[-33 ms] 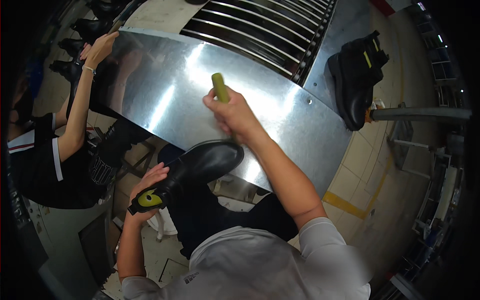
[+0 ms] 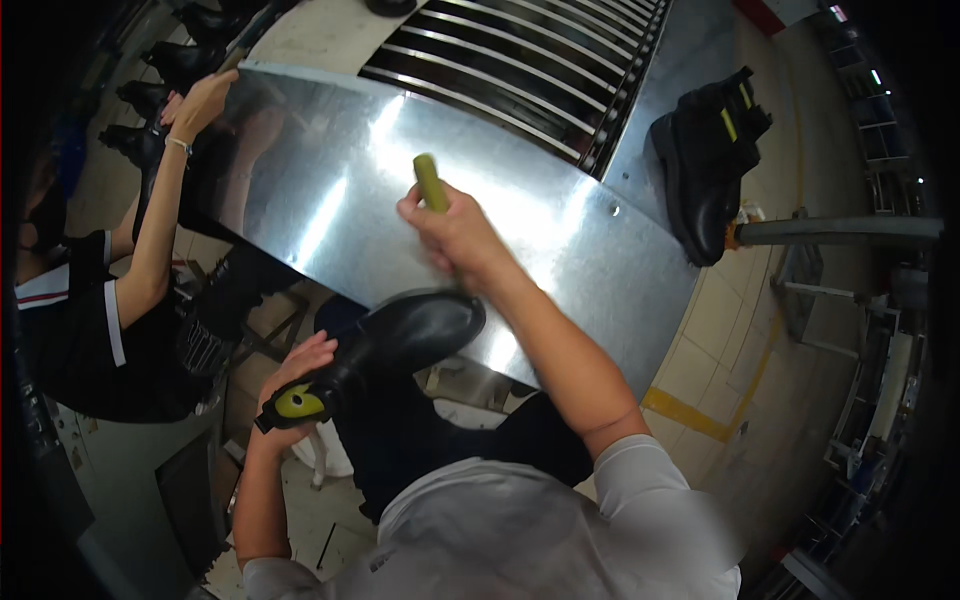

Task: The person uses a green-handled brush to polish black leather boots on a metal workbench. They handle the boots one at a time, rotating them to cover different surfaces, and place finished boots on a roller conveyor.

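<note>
Worker in a grey shirt [image 2: 500,520], bare-armed and seen from above, sits right in front of me, dark trousers [image 2: 460,430] below the bent arms. Just above the lap is a black boot [image 2: 425,330], its toe pointing right and its opening, with yellow-green lining [image 2: 300,402], facing the lower left. The left hand [image 2: 290,368] cups the boot's shaft from behind, fingers lying straight and close together along its far side; I cannot see the thumb. The right hand [image 2: 455,235] is closed in a fist around a green stick [image 2: 428,180], whose upper end pokes out past the thumb. That fist is just beyond the toe; its lower side is blurred, so I cannot tell whether the stick touches the boot.

Past the boot, a shiny metal table [image 2: 330,150] slants across, mirroring the lights. To the left, a co-worker in a black shirt [image 2: 130,330] with white trim reaches one hand [image 2: 205,105] to the table's corner, near a row of black boots [image 2: 150,95]. On the right, other dark boots [image 2: 710,160] rest beside the table, yellow-green tabs showing. Farther off are a rack of metal bars [image 2: 520,85] and tiled floor [image 2: 715,345] with a yellow line [image 2: 690,413].
</note>
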Action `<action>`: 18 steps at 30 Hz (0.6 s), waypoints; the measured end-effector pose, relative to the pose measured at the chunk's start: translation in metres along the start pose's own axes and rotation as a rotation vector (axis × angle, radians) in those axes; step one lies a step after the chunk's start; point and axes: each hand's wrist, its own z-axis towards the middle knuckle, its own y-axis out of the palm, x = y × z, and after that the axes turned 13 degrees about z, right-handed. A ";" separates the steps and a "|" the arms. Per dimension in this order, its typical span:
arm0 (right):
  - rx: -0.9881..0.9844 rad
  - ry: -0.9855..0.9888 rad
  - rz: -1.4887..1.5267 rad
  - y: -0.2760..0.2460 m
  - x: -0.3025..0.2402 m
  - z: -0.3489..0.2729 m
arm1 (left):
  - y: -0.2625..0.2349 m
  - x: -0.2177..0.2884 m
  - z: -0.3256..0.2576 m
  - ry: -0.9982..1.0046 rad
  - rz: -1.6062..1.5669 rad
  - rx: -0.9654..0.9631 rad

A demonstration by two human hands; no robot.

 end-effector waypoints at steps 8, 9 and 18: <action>-0.024 -0.060 0.322 0.012 0.019 0.019 | 0.003 0.012 0.001 -0.037 0.089 0.016; 0.036 -0.146 0.363 0.004 0.014 0.019 | 0.007 0.015 0.002 -0.036 0.114 0.024; 0.068 -0.616 0.128 -0.080 0.015 0.046 | 0.057 0.065 -0.073 -0.526 -0.419 0.549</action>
